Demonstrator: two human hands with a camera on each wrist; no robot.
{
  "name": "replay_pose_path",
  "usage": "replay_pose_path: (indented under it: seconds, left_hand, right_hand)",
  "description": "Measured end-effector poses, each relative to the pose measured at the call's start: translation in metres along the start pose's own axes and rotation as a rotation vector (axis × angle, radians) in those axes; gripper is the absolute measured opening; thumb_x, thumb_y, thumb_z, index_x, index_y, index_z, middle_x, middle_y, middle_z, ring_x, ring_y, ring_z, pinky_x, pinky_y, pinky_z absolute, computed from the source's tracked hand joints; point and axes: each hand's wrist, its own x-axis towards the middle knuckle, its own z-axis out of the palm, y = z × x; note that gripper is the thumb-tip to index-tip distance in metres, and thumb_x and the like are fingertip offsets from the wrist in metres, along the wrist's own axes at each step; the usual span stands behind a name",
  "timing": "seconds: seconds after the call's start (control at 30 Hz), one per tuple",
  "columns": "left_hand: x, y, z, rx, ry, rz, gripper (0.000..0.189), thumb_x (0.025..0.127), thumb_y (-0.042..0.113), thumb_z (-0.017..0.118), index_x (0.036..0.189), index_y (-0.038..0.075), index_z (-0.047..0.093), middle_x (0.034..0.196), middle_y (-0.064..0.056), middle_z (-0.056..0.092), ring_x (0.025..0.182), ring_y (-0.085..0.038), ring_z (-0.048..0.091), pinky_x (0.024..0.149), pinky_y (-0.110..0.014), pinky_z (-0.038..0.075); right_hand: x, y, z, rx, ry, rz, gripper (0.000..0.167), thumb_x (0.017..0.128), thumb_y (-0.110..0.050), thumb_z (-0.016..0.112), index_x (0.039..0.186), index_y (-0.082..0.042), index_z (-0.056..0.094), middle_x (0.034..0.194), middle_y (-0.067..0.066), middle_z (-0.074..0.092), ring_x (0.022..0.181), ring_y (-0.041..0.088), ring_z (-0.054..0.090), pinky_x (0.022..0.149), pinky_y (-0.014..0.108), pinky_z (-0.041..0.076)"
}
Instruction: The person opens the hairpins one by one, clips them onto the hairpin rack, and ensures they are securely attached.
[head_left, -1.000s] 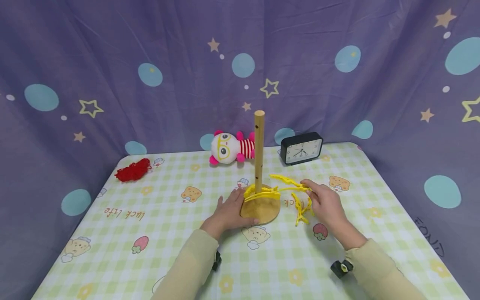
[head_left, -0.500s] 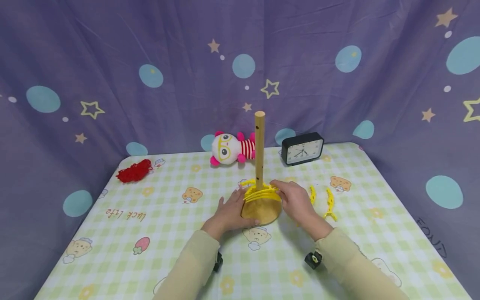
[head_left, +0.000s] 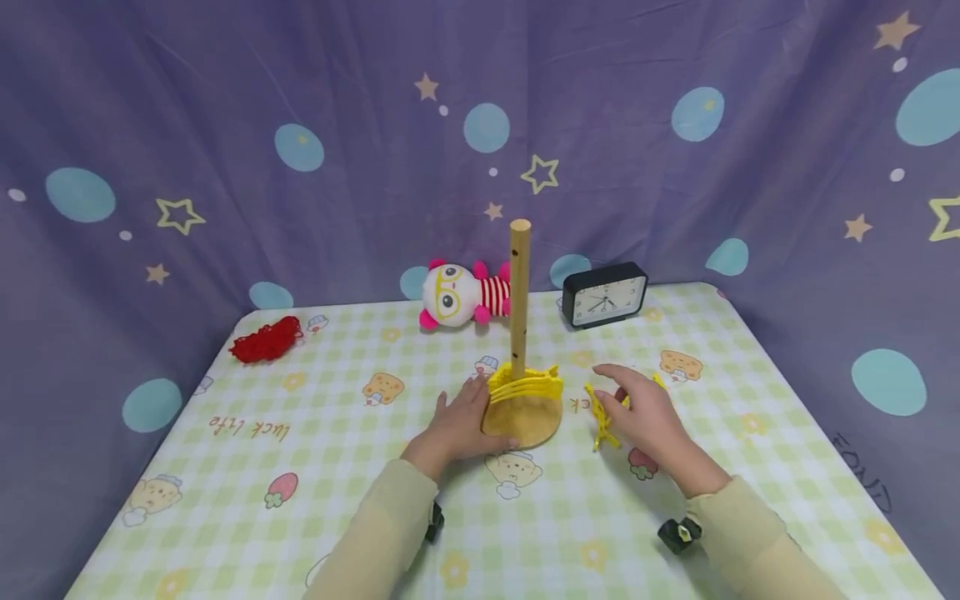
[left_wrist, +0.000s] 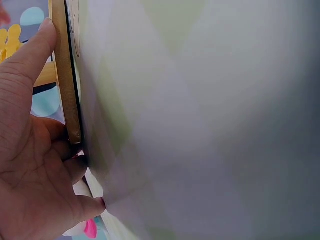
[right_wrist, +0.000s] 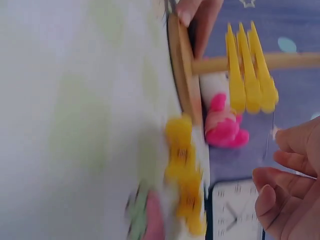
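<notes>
A wooden stand (head_left: 519, 308) has a round base and an upright post with small holes. Several yellow plastic branch-like pieces (head_left: 528, 385) lie stacked across the post's lower part; the right wrist view shows these yellow prongs (right_wrist: 250, 75) side by side. My left hand (head_left: 453, 427) holds the base's left edge; thumb and fingers lie along the base (left_wrist: 66, 80) in the left wrist view. To the right, my right hand (head_left: 651, 421) hovers with bent fingers and nothing between them. Loose yellow pieces (head_left: 600, 421) lie beside and partly behind it on the tablecloth.
Behind the stand lies a pink-and-white plush toy (head_left: 457, 296). A black alarm clock (head_left: 604, 296) stands at the back right. Red yarn-like material (head_left: 267, 340) rests at the far left corner. A patterned curtain (head_left: 375, 167) hangs behind the table.
My right hand carried a yellow piece left to the post, let go of it there, and moved back right without it. My left hand has stayed at the base.
</notes>
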Motion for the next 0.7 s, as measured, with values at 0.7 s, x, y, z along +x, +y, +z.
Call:
replay_pose_path:
  seconds: [0.7]
  left_hand:
    - [0.001, -0.001, 0.001, 0.003, -0.002, -0.011, 0.113, 0.076, 0.072, 0.065, 0.157, 0.01, 0.017, 0.164, -0.005, 0.009, 0.149, -0.022, 0.006, 0.117, -0.055, 0.001]
  right_hand:
    - [-0.033, 0.059, -0.03, -0.225, -0.249, 0.403, 0.071, 0.08, -0.057, 0.071, 0.104, 0.006, 0.048, 0.09, 0.015, 0.05, 0.072, 0.026, 0.047, 0.061, 0.035, 0.039]
